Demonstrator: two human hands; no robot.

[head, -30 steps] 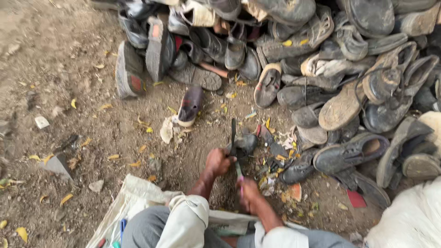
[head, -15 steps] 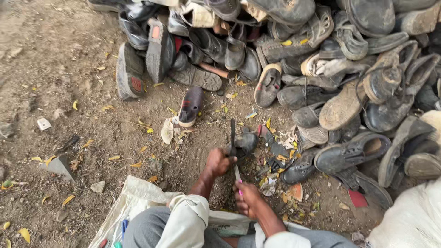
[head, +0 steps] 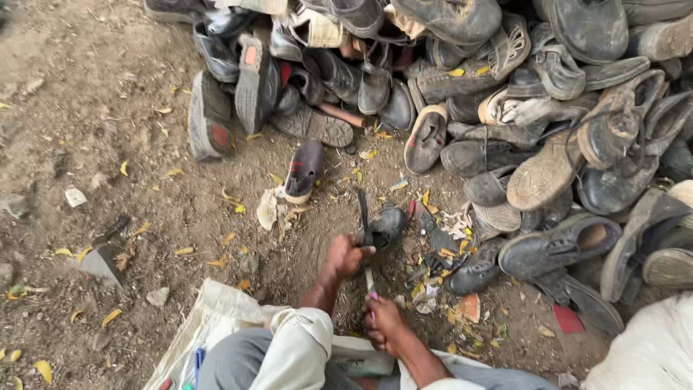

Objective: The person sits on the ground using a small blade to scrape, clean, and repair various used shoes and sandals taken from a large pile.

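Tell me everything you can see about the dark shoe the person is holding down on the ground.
The dark shoe is small, black and worn, looking like leather or rubber, dusty and scuffed. It lies on the bare dirt just before the big shoe pile, among yellow leaves and scraps. The left hand grips its near edge, where a dark strip sticks upward. The right hand holds a thin blade pointed toward it.

shoe pile (head: pixel 505 108) cropped top and right; knees cut off below
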